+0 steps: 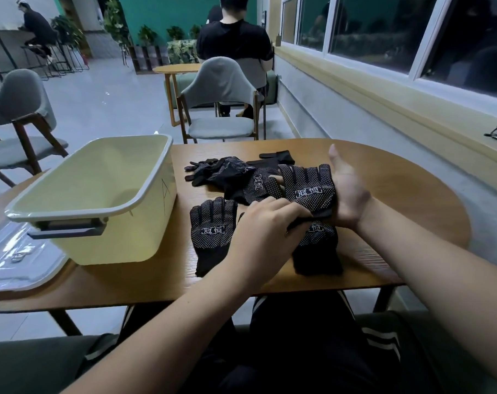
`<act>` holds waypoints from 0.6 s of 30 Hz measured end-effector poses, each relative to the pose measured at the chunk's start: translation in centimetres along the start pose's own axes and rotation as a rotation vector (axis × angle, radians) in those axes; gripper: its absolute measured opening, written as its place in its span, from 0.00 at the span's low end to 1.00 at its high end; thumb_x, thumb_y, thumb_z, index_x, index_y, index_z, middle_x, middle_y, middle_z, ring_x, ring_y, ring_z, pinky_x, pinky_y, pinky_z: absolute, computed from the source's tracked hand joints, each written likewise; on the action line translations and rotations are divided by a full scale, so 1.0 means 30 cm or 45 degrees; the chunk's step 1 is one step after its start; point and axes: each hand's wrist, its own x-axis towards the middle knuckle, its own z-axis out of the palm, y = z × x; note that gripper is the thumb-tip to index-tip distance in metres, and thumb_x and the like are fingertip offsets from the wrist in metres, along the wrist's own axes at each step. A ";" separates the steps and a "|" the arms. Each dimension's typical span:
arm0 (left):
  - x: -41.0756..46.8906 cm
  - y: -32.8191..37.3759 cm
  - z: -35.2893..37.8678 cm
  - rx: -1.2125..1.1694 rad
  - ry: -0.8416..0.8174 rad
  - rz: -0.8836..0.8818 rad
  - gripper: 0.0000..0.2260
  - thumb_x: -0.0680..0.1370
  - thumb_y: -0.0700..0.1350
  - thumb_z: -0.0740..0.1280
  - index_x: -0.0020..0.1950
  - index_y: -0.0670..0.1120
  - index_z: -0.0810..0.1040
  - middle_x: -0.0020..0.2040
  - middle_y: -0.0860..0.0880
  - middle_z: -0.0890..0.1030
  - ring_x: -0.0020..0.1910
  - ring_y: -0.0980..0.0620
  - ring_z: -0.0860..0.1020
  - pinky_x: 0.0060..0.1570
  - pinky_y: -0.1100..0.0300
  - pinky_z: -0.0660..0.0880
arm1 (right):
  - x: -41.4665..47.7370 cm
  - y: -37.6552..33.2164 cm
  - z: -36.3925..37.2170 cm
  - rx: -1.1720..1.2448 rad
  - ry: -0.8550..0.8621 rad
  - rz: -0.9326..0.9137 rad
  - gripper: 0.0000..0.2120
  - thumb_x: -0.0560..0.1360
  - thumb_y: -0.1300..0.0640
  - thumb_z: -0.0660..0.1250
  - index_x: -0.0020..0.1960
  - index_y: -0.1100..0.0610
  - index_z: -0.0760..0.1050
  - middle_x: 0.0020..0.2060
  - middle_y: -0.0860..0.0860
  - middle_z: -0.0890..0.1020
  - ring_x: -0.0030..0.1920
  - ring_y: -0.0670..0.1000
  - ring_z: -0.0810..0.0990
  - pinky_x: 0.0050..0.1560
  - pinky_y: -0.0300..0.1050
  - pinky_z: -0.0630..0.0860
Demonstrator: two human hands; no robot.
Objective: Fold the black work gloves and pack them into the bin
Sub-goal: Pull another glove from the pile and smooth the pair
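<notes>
black glove (309,189) fingers point away, cuff near | left hand (267,223) pinches cuff | right hand (349,194) flat beneath

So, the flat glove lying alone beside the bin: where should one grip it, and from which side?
Probably its cuff, pinched from the near table edge. The glove lies flat, dotted side up, fingers pointing away, so the cuff is the closest free end; the bin crowds its left, the left hand its right.
</notes>
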 end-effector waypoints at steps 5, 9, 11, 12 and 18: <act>-0.024 -0.002 0.049 0.034 -0.086 -0.025 0.08 0.81 0.51 0.71 0.55 0.51 0.87 0.49 0.53 0.83 0.48 0.47 0.78 0.50 0.46 0.77 | -0.008 0.005 -0.042 -0.049 0.068 -0.015 0.51 0.81 0.24 0.49 0.76 0.70 0.70 0.76 0.70 0.71 0.77 0.67 0.71 0.76 0.65 0.70; -0.031 -0.006 0.070 0.015 -0.136 -0.067 0.08 0.80 0.51 0.71 0.55 0.51 0.87 0.49 0.52 0.81 0.50 0.45 0.79 0.50 0.46 0.78 | -0.011 0.005 -0.073 -0.030 0.048 0.023 0.51 0.81 0.24 0.49 0.79 0.69 0.65 0.77 0.70 0.67 0.78 0.68 0.68 0.76 0.65 0.69; -0.035 -0.002 0.078 -0.002 -0.152 -0.086 0.09 0.79 0.51 0.71 0.55 0.51 0.88 0.48 0.51 0.80 0.48 0.45 0.80 0.49 0.46 0.79 | -0.012 0.003 -0.084 -0.069 0.077 0.043 0.51 0.81 0.24 0.50 0.82 0.68 0.61 0.79 0.70 0.65 0.80 0.67 0.66 0.79 0.65 0.65; -0.036 0.000 0.081 -0.009 -0.160 -0.093 0.09 0.79 0.51 0.71 0.55 0.51 0.88 0.48 0.51 0.80 0.47 0.46 0.80 0.48 0.47 0.79 | -0.011 0.002 -0.092 -0.101 0.107 0.053 0.51 0.81 0.24 0.50 0.82 0.67 0.60 0.78 0.70 0.66 0.80 0.67 0.66 0.79 0.65 0.65; -0.042 0.015 0.098 -0.014 -0.239 -0.080 0.10 0.78 0.52 0.71 0.56 0.51 0.88 0.49 0.50 0.81 0.48 0.44 0.82 0.48 0.48 0.80 | -0.012 -0.002 -0.141 -0.250 0.269 0.091 0.50 0.81 0.24 0.48 0.81 0.67 0.61 0.75 0.71 0.70 0.77 0.68 0.70 0.77 0.67 0.67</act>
